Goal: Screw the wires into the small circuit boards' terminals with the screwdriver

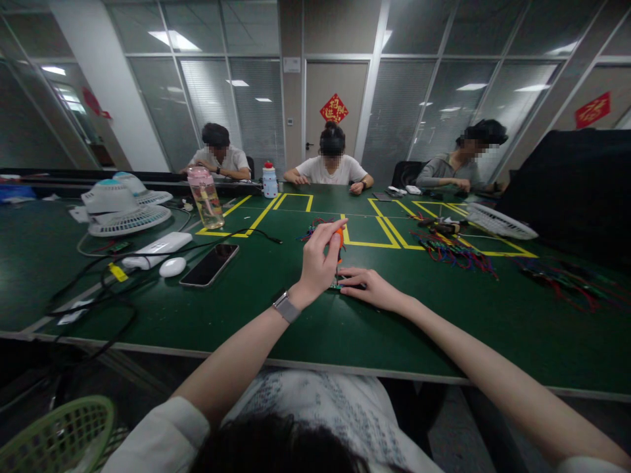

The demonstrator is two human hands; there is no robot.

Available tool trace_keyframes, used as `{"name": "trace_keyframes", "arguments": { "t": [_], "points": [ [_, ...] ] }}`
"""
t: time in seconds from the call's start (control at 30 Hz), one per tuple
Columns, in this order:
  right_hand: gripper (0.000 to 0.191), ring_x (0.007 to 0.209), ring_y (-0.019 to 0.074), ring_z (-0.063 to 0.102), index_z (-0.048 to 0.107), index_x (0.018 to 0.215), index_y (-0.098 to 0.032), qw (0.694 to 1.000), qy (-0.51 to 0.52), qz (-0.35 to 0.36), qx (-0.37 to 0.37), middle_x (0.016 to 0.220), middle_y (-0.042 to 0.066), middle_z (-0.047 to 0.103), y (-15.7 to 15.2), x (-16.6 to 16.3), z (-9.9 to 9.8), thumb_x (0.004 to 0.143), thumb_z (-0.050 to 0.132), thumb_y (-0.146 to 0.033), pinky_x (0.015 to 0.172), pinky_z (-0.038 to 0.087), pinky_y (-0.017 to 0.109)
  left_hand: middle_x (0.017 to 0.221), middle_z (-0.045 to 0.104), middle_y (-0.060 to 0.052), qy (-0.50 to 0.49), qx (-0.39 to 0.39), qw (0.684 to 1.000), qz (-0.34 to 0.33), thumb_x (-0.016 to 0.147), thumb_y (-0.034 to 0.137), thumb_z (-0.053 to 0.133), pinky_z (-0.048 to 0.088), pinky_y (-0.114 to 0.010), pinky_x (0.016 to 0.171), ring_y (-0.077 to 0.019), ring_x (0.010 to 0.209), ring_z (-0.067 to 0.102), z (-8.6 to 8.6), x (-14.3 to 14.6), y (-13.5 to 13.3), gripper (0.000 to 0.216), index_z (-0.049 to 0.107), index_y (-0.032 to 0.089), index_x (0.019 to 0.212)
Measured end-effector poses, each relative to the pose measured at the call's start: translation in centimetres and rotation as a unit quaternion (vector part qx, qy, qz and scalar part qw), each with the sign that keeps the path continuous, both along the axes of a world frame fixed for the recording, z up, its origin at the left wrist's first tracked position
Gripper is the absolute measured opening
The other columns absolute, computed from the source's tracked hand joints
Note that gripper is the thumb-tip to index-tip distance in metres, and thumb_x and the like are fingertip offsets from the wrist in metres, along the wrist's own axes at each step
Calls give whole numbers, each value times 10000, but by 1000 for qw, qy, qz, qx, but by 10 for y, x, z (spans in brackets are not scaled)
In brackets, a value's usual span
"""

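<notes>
The right hand (369,288) lies low on the desk (296,332), and its fingertips touch a small green board (336,286), which is on the desk between the two hands; whether these fingers pinch the board or only press it, I cannot tell. The left hand (319,263) is raised just above, close to the right hand, and is closed around the orange handle of what looks like a screwdriver (340,235), with its thin shaft pointing down to the board. In my judgement, the tip could slip sideways if the shaft becomes tilted, and then it might scratch the board or hit the right fingertips, because they rest very near. The board could also turn on the smooth surface, if the right hand presses too lightly. Most of the board is covered by the fingers, and the point where the tip meets it is too small to make out. Just beyond the left hand, a bundle of wires (307,231) is partly hidden by this hand; the fingers could perhaps catch it if they swing forward. Farther, to the right of both hands, more wired boards (456,253) lie tangled, and their number is hard to count.
</notes>
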State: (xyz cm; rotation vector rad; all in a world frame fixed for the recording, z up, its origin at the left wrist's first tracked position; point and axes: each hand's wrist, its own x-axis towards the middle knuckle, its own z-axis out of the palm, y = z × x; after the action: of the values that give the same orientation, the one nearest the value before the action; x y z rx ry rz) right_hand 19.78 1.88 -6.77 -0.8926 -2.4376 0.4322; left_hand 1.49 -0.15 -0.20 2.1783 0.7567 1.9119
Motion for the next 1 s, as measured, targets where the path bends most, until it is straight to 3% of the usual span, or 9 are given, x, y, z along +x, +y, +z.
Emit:
{"name": "trace_keyframes", "arguments": {
  "t": [0.23,0.37,0.53,0.73,1.0],
  "points": [
    [306,1210,276,547,701,1131,-243,1000,-13,-5,0,1288,93,605,-1,0,2,889,578,-384,1050,409,451,906,606,-44,-6,1,999,35,909,199,528,467,-245,722,-128,807,566,1,1,1,217,638,187,1095],
    [299,1214,271,544,698,1134,-254,1000,-14,-5,1,1292,82,604,-2,0,2,892,575,-380,1048,415,445,810,525,-7,-16,27,997,65,838,216,644,459,-244,718,-112,743,526,1,1,1,141,677,193,974],
    [302,1214,274,543,700,1133,-244,1000,-15,-5,6,1291,89,604,-1,0,1,890,578,-375,1050,412,443,863,484,-15,-22,36,996,75,818,257,672,460,-250,744,-117,793,524,0,1,2,138,693,205,945],
    [300,1213,273,545,701,1131,-253,1000,-9,-6,3,1286,86,607,-1,-1,1,885,585,-380,1051,412,443,841,501,-10,-24,16,997,73,849,240,633,463,-244,726,-113,753,517,0,0,4,189,671,215,1033],
    [299,1208,271,551,701,1128,-251,1000,0,-2,2,1288,87,605,-1,0,0,882,589,-378,1046,417,445,1007,623,-68,-7,-32,999,-17,963,239,413,483,-273,796,-145,887,602,-2,1,3,287,584,190,1189]
  ]
}}
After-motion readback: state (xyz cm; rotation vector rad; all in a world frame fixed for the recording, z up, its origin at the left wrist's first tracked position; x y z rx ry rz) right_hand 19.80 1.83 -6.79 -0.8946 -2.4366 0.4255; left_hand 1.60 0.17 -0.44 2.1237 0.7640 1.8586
